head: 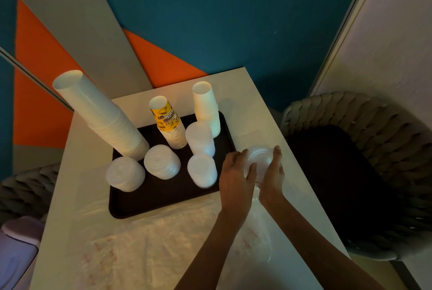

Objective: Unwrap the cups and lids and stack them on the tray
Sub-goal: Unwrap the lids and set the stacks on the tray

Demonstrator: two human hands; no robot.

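Just right of the black rectangular tray [163, 198], both hands hold a short stack of clear plastic lids [260, 157] over the white table [245, 93]. The left hand [236, 172] curls round the stack's left side and the right hand [272, 172] round its right side, so the stack is clamped between them, off the tray.

On the tray, a tall leaning stack of white paper cups [100, 114] rises at the far left, a yellow printed cup stack [167, 121] stands in the far middle, and a shorter white cup stack [207, 107] stands at the far right corner. Four stacks of translucent lids stand nearer: one at the near left [125, 174], one beside it [161, 161], and two at the right edge [199, 137] [202, 170], the nearer of them just beside the left hand.

Crumpled clear plastic wrap [152, 243] lies over the near part of the table, under the forearms. A grey woven chair [362, 114] with a dark seat stands to the right of the table.
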